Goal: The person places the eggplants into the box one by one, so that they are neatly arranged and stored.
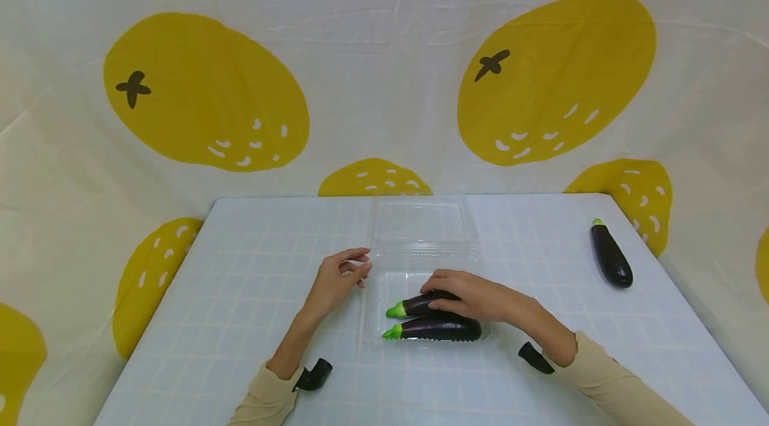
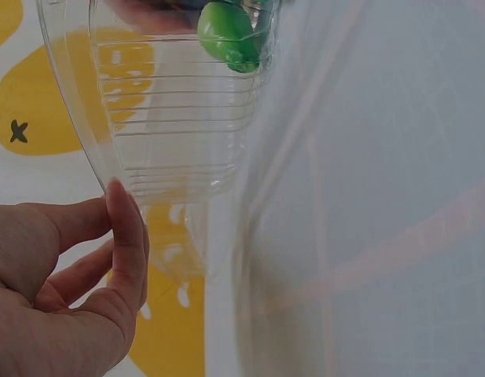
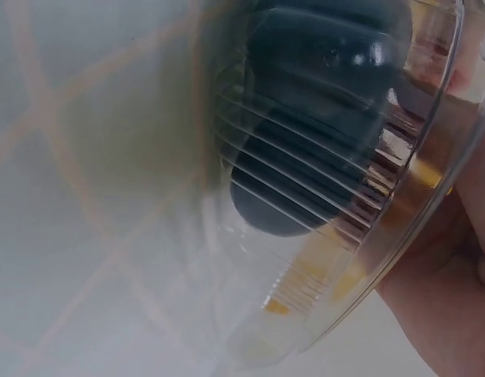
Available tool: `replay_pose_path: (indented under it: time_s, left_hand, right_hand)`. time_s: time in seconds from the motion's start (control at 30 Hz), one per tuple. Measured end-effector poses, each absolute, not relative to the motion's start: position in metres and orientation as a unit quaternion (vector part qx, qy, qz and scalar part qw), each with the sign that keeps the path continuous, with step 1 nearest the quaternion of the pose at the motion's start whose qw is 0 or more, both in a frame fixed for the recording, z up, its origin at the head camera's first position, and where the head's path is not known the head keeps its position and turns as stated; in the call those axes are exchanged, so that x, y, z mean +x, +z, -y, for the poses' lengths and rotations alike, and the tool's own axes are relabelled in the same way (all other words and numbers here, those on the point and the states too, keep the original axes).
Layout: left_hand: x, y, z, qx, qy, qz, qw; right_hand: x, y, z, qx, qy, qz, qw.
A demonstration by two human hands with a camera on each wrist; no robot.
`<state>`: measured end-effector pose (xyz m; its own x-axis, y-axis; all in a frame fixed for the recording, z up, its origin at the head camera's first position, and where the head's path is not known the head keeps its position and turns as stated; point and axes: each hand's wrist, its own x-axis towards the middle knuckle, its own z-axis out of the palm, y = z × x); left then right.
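Right fingers (image 1: 441, 281) around upper eggplant (image 1: 418, 306)

I can read no word, label, brand or number anywhere, and the only sign-like marks before me are the dark left cross (image 1: 133, 89) and dark right cross (image 1: 492, 65), each printed on a large yellow shape (image 1: 210, 92) of the pale backdrop (image 1: 384, 92).
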<state>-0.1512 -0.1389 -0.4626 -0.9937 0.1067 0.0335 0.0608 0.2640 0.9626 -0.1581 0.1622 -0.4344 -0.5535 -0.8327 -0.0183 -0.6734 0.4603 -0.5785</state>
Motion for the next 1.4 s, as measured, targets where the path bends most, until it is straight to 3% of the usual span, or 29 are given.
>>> replay_pose_path:
  time_s: [0.63,1.0,1.4]
  left_hand:
    - [-0.151,-0.465,0.137,0.039,0.604,-0.796,0.015]
    - [-0.139,-0.441,0.128,0.028,0.599,-0.8,0.006]
    - [-0.149,-0.463,0.131,0.013,0.586,-0.81,0.003]
  right_hand:
    - [-0.159,-0.431,-0.189,-0.442,-0.269,-0.854,0.061]
    - [-0.158,-0.427,-0.208,-0.405,-0.282,-0.868,0.048]
    - [-0.16,-0.423,-0.233,-0.355,-0.27,-0.894,-0.047]
